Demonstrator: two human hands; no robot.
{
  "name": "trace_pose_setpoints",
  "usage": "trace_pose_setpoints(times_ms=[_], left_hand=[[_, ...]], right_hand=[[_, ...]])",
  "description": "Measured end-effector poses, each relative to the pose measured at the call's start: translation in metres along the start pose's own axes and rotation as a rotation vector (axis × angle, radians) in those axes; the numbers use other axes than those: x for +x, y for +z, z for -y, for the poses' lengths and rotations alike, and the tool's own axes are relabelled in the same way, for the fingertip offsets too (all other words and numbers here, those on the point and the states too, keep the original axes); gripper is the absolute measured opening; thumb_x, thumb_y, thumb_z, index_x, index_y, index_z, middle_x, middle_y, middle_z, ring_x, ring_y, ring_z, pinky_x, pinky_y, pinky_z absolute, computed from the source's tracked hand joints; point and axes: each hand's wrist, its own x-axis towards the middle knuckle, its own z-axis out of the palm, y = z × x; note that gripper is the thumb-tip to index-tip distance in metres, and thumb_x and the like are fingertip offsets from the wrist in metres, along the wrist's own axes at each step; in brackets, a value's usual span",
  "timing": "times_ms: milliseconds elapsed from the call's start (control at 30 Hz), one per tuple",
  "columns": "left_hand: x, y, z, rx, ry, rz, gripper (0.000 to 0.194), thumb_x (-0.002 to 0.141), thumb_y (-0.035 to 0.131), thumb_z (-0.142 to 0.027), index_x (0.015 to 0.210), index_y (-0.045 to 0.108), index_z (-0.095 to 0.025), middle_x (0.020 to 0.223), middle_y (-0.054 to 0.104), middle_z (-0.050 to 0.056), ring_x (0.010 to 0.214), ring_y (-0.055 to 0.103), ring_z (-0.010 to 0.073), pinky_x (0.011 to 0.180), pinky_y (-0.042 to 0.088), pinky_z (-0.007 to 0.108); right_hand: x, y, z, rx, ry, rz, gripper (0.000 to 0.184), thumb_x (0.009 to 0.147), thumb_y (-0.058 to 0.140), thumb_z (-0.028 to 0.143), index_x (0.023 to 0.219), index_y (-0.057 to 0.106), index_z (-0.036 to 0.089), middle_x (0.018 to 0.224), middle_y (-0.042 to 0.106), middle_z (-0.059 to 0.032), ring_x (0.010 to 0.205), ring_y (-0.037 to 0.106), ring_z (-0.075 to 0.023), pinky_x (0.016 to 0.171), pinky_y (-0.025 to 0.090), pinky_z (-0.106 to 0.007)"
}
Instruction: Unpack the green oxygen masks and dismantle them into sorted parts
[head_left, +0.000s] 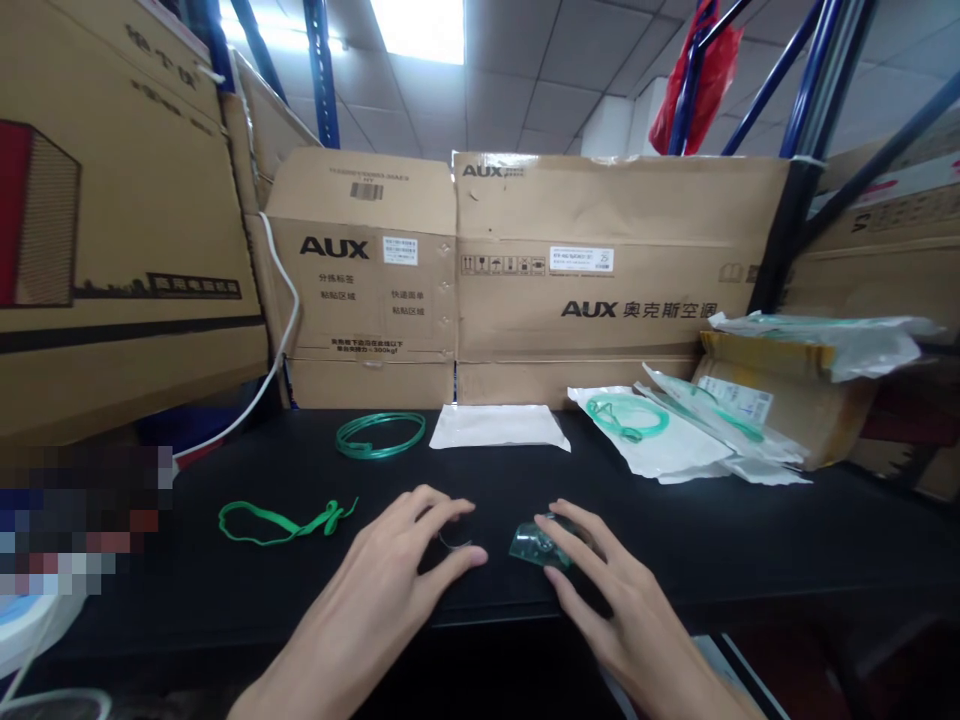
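Note:
My right hand (600, 560) is closed over a small clear green plastic oxygen mask (531, 543), which rests low on the black table; the hand covers much of it. My left hand (409, 560) is curled, thumb and fingers bent round a thin, pale curved edge (454, 545); its kind cannot be made out. To the left lies a bright green elastic strap (281, 530), knotted at one end. Further back, a coil of clear green tubing (380, 436) sits beside a flat white packet (499, 428).
White pouches with green tubing (628, 416) lie at the right, against a cardboard carton (750, 400) bearing another pouch (825, 335). Flattened AUX cardboard (510, 330) walls the back of the black table (465, 590). A large box (127, 190) and a white cable (289, 300) stand left.

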Motion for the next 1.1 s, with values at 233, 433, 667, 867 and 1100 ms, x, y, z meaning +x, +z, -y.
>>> trace_pose_setpoints(times_ms=[233,433,667,867,1100], left_hand=[[0.025,0.015,-0.046,-0.010,0.322,0.143,0.035,0.100,0.062,-0.031,0.135,0.059,-0.029,0.135,0.063,0.002,0.120,0.061,0.0226,0.105,0.050,0.039],[0.039,0.011,-0.040,0.149,0.446,0.230,0.036,0.099,0.064,-0.034,0.132,0.063,-0.020,0.124,0.071,0.009,0.111,0.068,0.0278,0.096,0.054,0.042],[0.065,-0.005,-0.013,0.130,0.320,0.344,0.048,0.103,0.054,-0.042,0.149,0.047,-0.031,0.133,0.068,0.008,0.118,0.065,0.0311,0.097,0.052,0.044],[0.095,-0.023,0.035,0.075,0.136,0.376,0.042,0.105,0.043,-0.049,0.138,0.062,-0.032,0.119,0.074,0.007,0.111,0.067,0.0285,0.097,0.049,0.041],[0.100,-0.012,0.056,0.069,0.130,0.334,0.046,0.097,0.059,-0.050,0.138,0.061,-0.029,0.119,0.073,0.006,0.104,0.068,0.0253,0.090,0.050,0.035]], right_hand=[[-0.007,0.010,-0.014,0.115,0.070,-0.070,0.043,0.099,0.057,0.028,0.141,0.050,0.020,0.141,0.065,-0.0118,0.124,0.067,-0.0242,0.104,0.057,-0.035],[-0.003,0.005,-0.016,0.111,0.053,-0.060,0.049,0.096,0.061,0.026,0.144,0.055,0.023,0.149,0.058,-0.0099,0.130,0.062,-0.0278,0.107,0.054,-0.039],[0.002,-0.004,-0.009,0.084,0.093,-0.049,0.049,0.098,0.056,0.025,0.147,0.054,0.024,0.151,0.056,-0.0093,0.132,0.060,-0.0270,0.107,0.053,-0.040],[0.002,-0.004,-0.006,0.078,0.050,-0.079,0.041,0.099,0.053,0.021,0.140,0.061,0.023,0.144,0.062,-0.0111,0.127,0.065,-0.0270,0.102,0.058,-0.040],[0.000,0.000,-0.007,0.070,0.008,-0.109,0.040,0.098,0.053,0.017,0.137,0.063,0.022,0.141,0.064,-0.0117,0.125,0.066,-0.0261,0.101,0.059,-0.039]])
